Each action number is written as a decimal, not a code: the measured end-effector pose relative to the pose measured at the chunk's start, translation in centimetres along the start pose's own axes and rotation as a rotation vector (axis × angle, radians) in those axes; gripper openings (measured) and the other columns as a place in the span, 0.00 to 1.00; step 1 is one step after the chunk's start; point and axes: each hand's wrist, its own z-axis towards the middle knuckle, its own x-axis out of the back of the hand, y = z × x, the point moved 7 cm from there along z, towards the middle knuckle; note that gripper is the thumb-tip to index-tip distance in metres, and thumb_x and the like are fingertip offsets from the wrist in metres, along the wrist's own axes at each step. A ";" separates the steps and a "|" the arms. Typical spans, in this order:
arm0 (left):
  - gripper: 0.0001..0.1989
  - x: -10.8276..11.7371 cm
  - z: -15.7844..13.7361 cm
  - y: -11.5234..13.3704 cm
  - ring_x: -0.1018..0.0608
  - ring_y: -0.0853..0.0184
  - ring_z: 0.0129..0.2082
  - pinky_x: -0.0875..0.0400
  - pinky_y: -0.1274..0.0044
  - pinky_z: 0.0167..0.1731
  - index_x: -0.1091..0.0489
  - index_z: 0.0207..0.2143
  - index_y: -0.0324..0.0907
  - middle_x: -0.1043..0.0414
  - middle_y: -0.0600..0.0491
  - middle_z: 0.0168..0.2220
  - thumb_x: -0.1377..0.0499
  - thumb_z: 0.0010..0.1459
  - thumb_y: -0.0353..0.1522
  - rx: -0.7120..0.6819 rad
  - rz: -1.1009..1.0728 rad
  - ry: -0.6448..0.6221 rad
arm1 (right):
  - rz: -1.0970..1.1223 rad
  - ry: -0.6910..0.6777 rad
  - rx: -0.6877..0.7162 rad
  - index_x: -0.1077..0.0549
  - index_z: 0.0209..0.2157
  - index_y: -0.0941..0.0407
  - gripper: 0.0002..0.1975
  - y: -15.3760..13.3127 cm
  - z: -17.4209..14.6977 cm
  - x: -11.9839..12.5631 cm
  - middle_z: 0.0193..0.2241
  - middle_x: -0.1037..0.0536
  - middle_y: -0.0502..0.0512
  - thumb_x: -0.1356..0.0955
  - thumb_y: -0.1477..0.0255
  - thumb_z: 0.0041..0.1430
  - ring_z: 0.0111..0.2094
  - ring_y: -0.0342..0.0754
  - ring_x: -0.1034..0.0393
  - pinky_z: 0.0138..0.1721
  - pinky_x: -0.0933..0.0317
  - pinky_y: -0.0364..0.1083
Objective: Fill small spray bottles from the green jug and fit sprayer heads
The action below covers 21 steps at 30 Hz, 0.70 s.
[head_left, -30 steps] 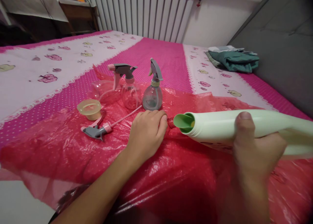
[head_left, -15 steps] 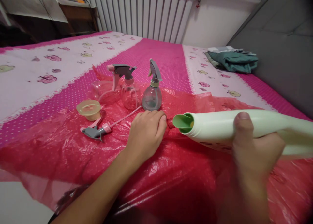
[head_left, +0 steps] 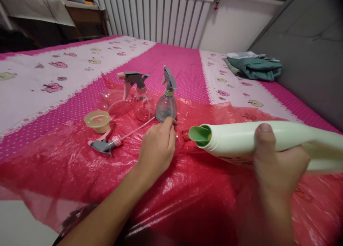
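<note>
Left hand [head_left: 158, 143] slides back, baring more of the small bottle [head_left: 181, 138], centre frame.
Its fingers wrap the bottle; right hand [head_left: 278, 160] clamps the pale green jug [head_left: 235, 138], right of centre, green spout [head_left: 199, 134] just beside the bottle (contact unclear, no flow visible). Hands apart. Looks like pouring; next move probably calls for steady alignment, gentle tilt.

The right hand [head_left: 278, 162] is blurred; the picture's edge cuts off the jug [head_left: 235, 137].
</note>
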 end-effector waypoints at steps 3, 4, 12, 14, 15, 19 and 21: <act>0.14 0.3 -0.2 0.4 0.20 0.59 0.32 0.32 0.68 0.34 0.28 0.41 0.44 0.19 0.49 0.32 0.54 0.72 0.29 0.004 0.124 0.036 | 0.021 -0.001 -0.125 0.18 0.46 0.66 0.44 0.6 0.0 0.1 0.45 0.16 0.80 0.35 0.40 0.46 0.53 0.82 0.21 0.53 0.30 0.75; 0.14 0.3 -0.2 0.5 0.21 0.60 0.32 0.33 0.68 0.33 0.28 0.40 0.44 0.20 0.50 0.32 0.54 0.71 0.29 0.003 0.143 0.042 | 0.024 -0.005 -0.127 0.19 0.46 0.66 0.45 0.5 -0.1 0.1 0.46 0.16 0.80 0.35 0.40 0.45 0.53 0.82 0.21 0.53 0.30 0.75; 0.16 0.6 0.2 0.1 0.22 0.58 0.33 0.38 0.68 0.32 0.30 0.33 0.44 0.22 0.49 0.33 0.52 0.74 0.33 0.086 0.214 0.016 | 0.026 -0.003 -0.131 0.20 0.45 0.65 0.43 0.2 -0.1 0.1 0.45 0.17 0.79 0.35 0.40 0.44 0.53 0.82 0.21 0.54 0.30 0.74; 0.17 0.4 0.3 -0.2 0.22 0.58 0.33 0.39 0.69 0.31 0.30 0.32 0.44 0.21 0.50 0.32 0.52 0.74 0.35 0.111 0.198 -0.008 | 0.029 0.006 -0.140 0.20 0.43 0.63 0.41 0.4 0.0 0.1 0.44 0.16 0.79 0.35 0.40 0.44 0.53 0.82 0.21 0.54 0.30 0.75; 0.17 0.4 0.3 -0.3 0.22 0.58 0.33 0.38 0.69 0.32 0.29 0.32 0.44 0.21 0.50 0.31 0.51 0.74 0.34 0.111 0.186 -0.013 | 0.033 0.007 -0.138 0.20 0.42 0.62 0.40 0.4 0.0 0.1 0.44 0.16 0.78 0.34 0.41 0.44 0.53 0.81 0.21 0.53 0.29 0.75; 0.17 0.2 0.4 -0.4 0.22 0.58 0.34 0.36 0.69 0.33 0.29 0.32 0.44 0.21 0.50 0.31 0.52 0.74 0.34 0.083 0.152 -0.008 | 0.038 0.014 -0.112 0.21 0.39 0.59 0.37 0.4 0.0 0.1 0.40 0.17 0.74 0.34 0.41 0.44 0.52 0.81 0.21 0.52 0.29 0.75; 0.18 0.2 0.4 -0.4 0.23 0.59 0.33 0.37 0.69 0.33 0.29 0.32 0.44 0.22 0.50 0.31 0.52 0.74 0.34 0.074 0.147 -0.006 | 0.032 0.017 -0.117 0.22 0.39 0.59 0.36 0.4 0.0 0.0 0.39 0.17 0.73 0.34 0.41 0.44 0.51 0.81 0.21 0.52 0.29 0.75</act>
